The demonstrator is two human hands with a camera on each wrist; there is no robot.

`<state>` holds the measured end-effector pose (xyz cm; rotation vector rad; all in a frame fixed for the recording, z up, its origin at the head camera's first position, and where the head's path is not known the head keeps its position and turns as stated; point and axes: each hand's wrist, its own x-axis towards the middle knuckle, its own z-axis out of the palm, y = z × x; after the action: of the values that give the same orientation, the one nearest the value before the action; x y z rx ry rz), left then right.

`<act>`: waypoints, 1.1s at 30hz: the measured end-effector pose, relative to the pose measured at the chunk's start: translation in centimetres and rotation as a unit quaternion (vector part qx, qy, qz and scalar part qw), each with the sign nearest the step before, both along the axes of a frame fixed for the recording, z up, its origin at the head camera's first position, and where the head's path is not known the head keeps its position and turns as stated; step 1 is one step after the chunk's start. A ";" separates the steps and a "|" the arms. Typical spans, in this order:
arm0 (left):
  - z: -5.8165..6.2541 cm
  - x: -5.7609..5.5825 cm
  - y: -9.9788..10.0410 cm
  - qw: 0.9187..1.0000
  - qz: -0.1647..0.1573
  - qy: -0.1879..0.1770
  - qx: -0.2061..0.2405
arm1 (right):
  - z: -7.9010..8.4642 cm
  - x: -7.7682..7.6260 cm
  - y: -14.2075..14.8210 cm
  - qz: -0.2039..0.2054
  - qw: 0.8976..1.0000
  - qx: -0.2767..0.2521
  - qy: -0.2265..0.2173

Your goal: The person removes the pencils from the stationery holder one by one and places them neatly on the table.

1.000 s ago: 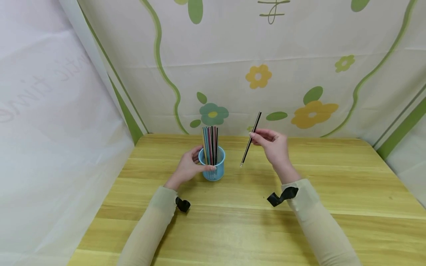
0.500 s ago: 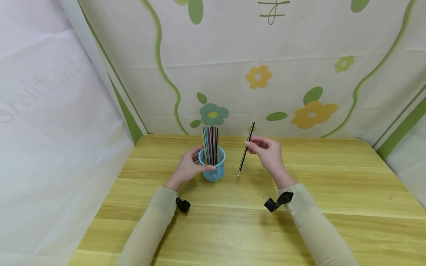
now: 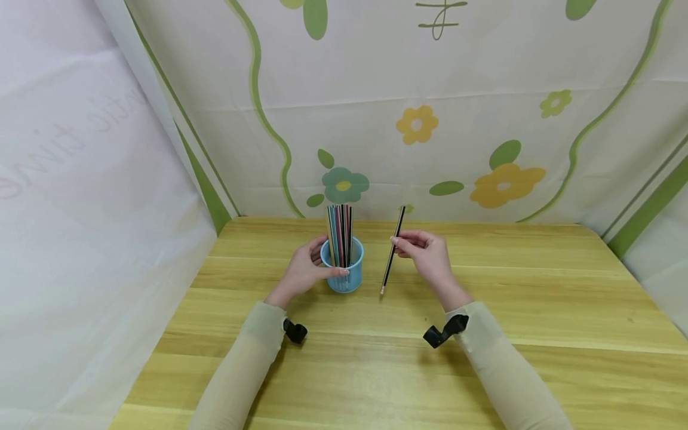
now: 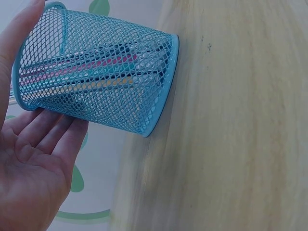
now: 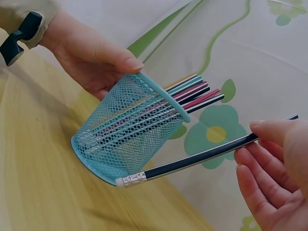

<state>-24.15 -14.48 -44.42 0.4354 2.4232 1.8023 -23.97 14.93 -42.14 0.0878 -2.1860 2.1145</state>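
Observation:
A light blue mesh pen cup [image 3: 352,282] stands upright on the wooden table, with several striped pencils [image 3: 340,230] leaning in it. My left hand [image 3: 305,269] holds the cup from the left, thumb at the near rim and fingers around the far side. To the right of the cup, my right hand [image 3: 428,257] pinches a black-and-white striped pencil [image 3: 389,263] between thumb and fingers. This pencil tilts, its white eraser end down, above the table. In the right wrist view its metal ferrule [image 5: 134,179] overlaps the cup's base.
The wooden table [image 3: 355,376] stretches around both arms, its far edge against a fabric backdrop [image 3: 371,71] printed with flowers and vines. A white fabric panel [image 3: 80,239] rises on the left. Black straps [image 3: 446,331] are worn at both wrists.
My right hand has come down and slightly left with the pencil, bringing its eraser end lower and nearer the cup. The left hand and the cup have stayed in place.

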 end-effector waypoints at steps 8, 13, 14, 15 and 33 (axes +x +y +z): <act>-0.1 0.0 0.0 1.000 -0.001 0.000 0.002 | -0.9 -0.1 -0.3 0.006 1.000 0.002 -0.030; 0.0 0.0 0.0 1.000 -0.001 -0.002 0.003 | -1.6 -0.3 -0.2 0.010 0.999 0.000 -0.047; 0.0 0.0 0.0 1.000 -0.001 -0.003 0.002 | -1.7 -0.4 -0.1 0.011 0.999 -0.001 -0.048; 0.0 0.0 0.0 1.000 -0.001 -0.005 0.003 | -1.8 -0.4 -0.2 0.012 0.999 -0.001 -0.049; 0.1 0.0 0.0 1.000 -0.003 -0.008 0.003 | -2.4 -0.8 -0.5 0.031 0.997 -0.003 -0.071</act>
<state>-24.14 -14.47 -44.36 0.4274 2.4045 1.8045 -24.73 14.47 -44.59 0.0046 -2.2819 2.2261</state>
